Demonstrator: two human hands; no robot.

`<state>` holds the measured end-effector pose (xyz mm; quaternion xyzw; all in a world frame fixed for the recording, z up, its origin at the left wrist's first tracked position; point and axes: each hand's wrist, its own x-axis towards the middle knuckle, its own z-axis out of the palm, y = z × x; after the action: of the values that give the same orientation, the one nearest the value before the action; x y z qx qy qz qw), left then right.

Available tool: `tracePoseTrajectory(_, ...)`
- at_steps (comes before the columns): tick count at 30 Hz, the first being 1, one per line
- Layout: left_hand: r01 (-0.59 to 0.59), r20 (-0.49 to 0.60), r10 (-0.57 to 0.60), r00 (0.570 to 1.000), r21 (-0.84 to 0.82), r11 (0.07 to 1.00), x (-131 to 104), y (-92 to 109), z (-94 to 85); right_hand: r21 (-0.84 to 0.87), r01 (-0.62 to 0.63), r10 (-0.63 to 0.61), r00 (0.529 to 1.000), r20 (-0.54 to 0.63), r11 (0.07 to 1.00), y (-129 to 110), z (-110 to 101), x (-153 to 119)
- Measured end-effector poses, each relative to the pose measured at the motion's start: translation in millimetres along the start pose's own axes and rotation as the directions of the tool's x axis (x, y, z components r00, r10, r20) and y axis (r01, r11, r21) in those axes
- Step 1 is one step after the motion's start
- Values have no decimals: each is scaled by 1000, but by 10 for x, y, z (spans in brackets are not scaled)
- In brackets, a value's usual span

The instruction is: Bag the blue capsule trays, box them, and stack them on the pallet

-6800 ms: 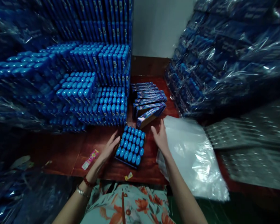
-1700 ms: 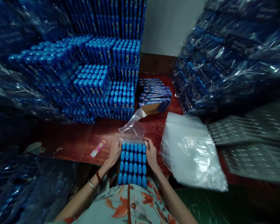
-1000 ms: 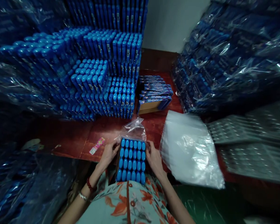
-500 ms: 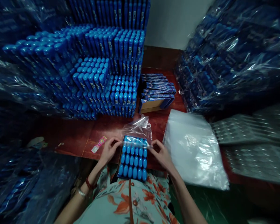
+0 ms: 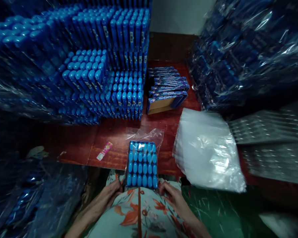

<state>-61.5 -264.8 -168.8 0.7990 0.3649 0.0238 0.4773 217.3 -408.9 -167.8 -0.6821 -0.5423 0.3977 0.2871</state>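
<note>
Where your left hand [image 5: 114, 188] works: fingers curled nearly closed at the near left side of the clear bag [image 5: 147, 135], though you cannot tell here whether they grip the film
Right hand [image 5: 169, 192]: your thumb and forefinger pinched together on the film by the near right corner
Blue-topped pack [image 5: 142, 165]: inside the clear bag before you, four rows of six rounded tops facing up, its near edge close to your floral shirt [image 5: 129, 211]
Red table [image 5: 119, 132]: under the bag's far end, with a pink strip [image 5: 104, 151] to the left
Sleeves [image 5: 164, 105]: printed cardboard, leaning in a row beyond the pack, beside your stacked blue packs [image 5: 125, 96]
Plastic bags [image 5: 206, 148]: piled flat to your right
</note>
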Motion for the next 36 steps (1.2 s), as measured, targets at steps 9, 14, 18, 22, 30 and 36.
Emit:
tracePoseTrajectory(9, 114, 128, -231, 964, 588, 800, 439, 294, -18, -714, 128, -325, 934, -146, 689, 182, 254, 216)
tracePoseTrajectory(14, -78, 216, -106, 971, 699, 711, 604, 599, -318, -744, 338, -557, 829, -55, 577, -292, -210, 507)
tracePoseTrajectory(18, -142, 28, 183, 983, 752, 643, 553, 974, -915, -660, 421, -709, 661, -247, 622, -796, -746, 778)
tracePoseTrajectory(22, -83, -279, 442, 852, 762, 642, 612, 1279, -1443, -357, 462, -580, 568, -584, 812, -1182, -1021, 1147)
tracePoseTrajectory(30, -493, -743, 42, 668, -400, 772, 1138, 1069, -1308, 533, 532, -81, 754, -652, 658, -1357, -798, 1932)
tracePoseTrajectory(36, -510, -719, -174, 672, -620, 596, 1223, 1142, -1107, 536, 558, -40, 716, -697, 634, -1377, -791, 1960)
